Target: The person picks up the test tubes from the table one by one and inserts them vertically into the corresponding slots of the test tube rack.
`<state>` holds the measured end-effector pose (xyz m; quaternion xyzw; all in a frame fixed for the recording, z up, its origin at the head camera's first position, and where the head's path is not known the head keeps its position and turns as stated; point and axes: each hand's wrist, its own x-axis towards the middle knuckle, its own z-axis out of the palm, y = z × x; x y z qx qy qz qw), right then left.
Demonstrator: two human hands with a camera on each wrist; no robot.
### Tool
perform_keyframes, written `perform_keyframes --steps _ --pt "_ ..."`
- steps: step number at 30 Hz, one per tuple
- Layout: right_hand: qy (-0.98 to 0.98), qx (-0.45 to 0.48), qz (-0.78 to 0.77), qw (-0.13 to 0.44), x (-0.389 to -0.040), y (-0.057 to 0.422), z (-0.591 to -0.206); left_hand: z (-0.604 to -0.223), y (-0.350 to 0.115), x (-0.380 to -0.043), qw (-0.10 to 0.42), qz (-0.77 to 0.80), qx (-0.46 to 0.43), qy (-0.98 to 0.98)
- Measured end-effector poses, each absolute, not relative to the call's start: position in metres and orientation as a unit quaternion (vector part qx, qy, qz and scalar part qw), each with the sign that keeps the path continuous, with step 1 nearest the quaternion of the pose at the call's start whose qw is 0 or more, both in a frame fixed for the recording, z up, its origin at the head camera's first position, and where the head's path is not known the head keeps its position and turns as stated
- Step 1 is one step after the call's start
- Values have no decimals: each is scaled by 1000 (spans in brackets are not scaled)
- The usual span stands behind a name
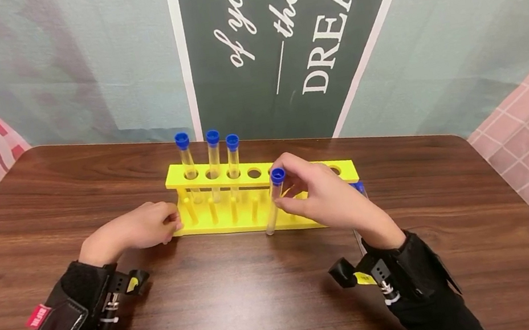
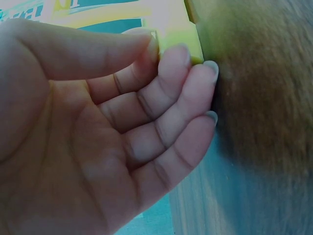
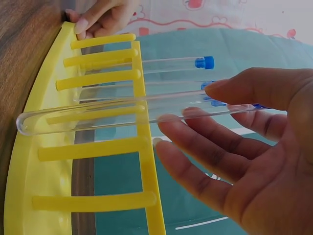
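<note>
A yellow test tube rack (image 1: 263,222) stands on the table, three blue-capped clear test tubes (image 1: 213,153) upright in its left holes. My left hand (image 1: 146,225) pinches the left end of the rack's base between thumb and curled fingers, and the left wrist view shows the rack's corner (image 2: 180,41) at those fingertips. With thumb and fingers my right hand (image 1: 323,193) holds another blue-capped test tube (image 1: 274,191), slightly tilted, in front of the rack. Its rounded bottom (image 3: 27,125) is near the base's front edge, outside the holes. The fingers of my right hand cover part of the rack's top bar.
More blue caps (image 1: 358,187) show at the rack's right end, partly behind my right wrist. Upright yellow pegs (image 1: 233,209) line the base. A printed cloth (image 1: 134,64) hangs behind the brown wooden table (image 1: 223,298).
</note>
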<state>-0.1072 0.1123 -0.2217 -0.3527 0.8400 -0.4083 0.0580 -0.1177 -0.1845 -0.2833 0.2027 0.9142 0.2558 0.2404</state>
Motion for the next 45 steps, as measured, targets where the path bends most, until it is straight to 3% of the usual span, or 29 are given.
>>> perform_keyframes --steps 45 --pt "829 -350 -435 -6 -126 103 -193 -282 -184 -117 240 253 199 916"
